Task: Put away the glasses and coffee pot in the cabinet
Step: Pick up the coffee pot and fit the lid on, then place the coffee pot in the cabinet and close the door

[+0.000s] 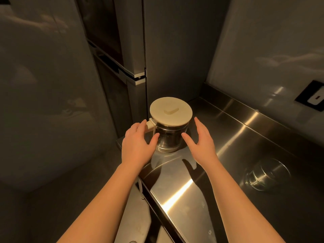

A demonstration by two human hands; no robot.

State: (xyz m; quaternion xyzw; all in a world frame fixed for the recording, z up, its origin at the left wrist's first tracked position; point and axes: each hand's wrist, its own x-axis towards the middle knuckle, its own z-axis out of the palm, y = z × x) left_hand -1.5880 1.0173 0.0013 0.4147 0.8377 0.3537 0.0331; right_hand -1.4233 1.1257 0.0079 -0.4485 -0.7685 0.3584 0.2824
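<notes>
A glass coffee pot [169,137] with a cream lid and a cream handle on its left side stands on the steel counter [245,137], near the counter's left end. My left hand [138,144] is at the pot's left side, fingers straight and touching the handle. My right hand [201,139] hovers spread just right of the pot, a small gap between its fingers and the glass. A clear drinking glass [263,176] stands on the counter at the right.
Tall grey cabinet doors [175,50] rise behind the pot, with a steel fridge [112,55] to the left. A wall socket [313,97] sits on the right wall. The counter's front edge runs diagonally below my arms, with floor to the left.
</notes>
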